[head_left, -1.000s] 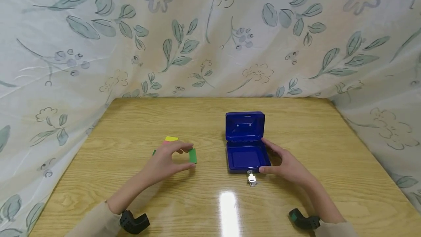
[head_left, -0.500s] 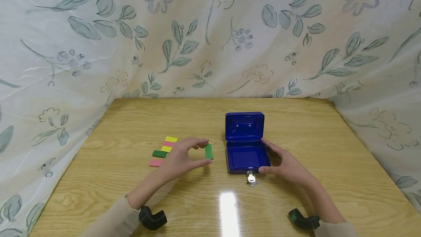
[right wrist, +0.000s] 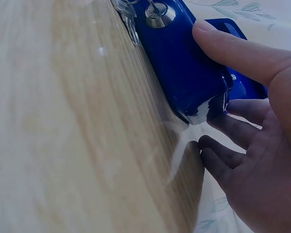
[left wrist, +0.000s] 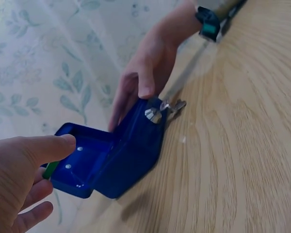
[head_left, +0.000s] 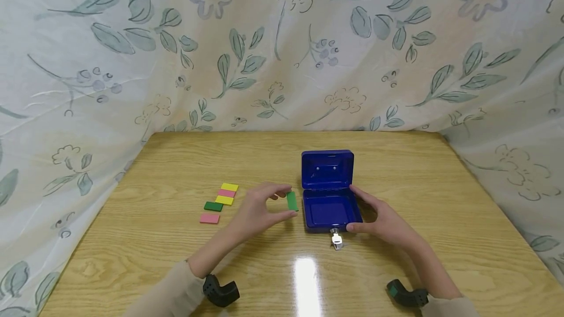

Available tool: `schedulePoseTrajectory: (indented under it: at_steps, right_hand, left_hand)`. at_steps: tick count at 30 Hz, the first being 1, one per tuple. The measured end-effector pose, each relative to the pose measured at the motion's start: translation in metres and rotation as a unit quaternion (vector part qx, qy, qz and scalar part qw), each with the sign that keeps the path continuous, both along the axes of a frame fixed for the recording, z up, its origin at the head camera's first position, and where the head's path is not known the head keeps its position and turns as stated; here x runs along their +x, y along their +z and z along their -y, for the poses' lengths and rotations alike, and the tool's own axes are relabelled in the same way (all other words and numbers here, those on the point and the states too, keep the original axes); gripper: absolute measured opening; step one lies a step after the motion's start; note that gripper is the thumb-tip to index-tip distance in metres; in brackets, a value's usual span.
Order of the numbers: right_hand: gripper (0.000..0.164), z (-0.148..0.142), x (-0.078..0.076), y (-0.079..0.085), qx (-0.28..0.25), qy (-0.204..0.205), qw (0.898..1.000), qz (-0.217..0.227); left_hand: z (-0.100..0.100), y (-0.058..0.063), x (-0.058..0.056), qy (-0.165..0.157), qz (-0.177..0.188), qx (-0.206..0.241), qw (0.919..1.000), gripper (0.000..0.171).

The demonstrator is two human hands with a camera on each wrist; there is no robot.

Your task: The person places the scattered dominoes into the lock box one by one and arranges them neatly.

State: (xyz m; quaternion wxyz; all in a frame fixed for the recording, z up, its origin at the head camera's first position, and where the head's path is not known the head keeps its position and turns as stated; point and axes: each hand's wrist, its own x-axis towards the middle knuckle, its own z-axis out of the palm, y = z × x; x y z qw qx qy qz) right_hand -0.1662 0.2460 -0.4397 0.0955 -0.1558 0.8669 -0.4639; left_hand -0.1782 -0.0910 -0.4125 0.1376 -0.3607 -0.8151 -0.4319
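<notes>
My left hand (head_left: 260, 212) pinches a small flat green block (head_left: 292, 201) between thumb and fingertips, just left of a blue metal cash box (head_left: 332, 209). In the left wrist view the block (left wrist: 50, 170) is mostly hidden behind the thumb. The box's lid (head_left: 328, 169) stands raised at the back, and its tray looks bare inside. My right hand (head_left: 385, 221) grips the box's right side, thumb at the front corner and fingers toward the back. A key (head_left: 337, 241) sits in the lock (right wrist: 159, 14) on the front wall, with another key hanging from it.
Left of my left hand, several flat blocks lie on the wooden table (head_left: 176, 170): a pink one (head_left: 209, 218), a dark green one (head_left: 213, 206), and a yellow-pink-yellow row (head_left: 226, 193). A floral curtain (head_left: 282, 62) hangs behind and at both sides.
My left hand has carried the green block rightward, close to the cash box, uncovering the blocks on the left. My right hand and the box have stayed put.
</notes>
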Motion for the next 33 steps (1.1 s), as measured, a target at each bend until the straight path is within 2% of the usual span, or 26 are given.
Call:
schedulePoseTrajectory:
  at_steps: [17, 25, 33]
  right_hand:
    - [0.1, 0.001, 0.0, 0.001, -0.007, -0.003, 1.0, 0.001]
    - [0.097, 0.0, 0.002, -0.003, 0.005, -0.02, 1.0, -0.023]
    - [0.097, 0.002, 0.003, -0.003, 0.014, -0.028, 0.999, -0.037]
  left_hand:
    - [-0.03, 0.001, -0.004, -0.007, 0.021, -0.025, 0.9994, 0.051]
    - [-0.045, 0.003, -0.007, -0.021, 0.019, -0.034, 0.999, 0.052]
    - [-0.056, -0.002, -0.008, -0.027, 0.033, -0.043, 0.9982, 0.052]
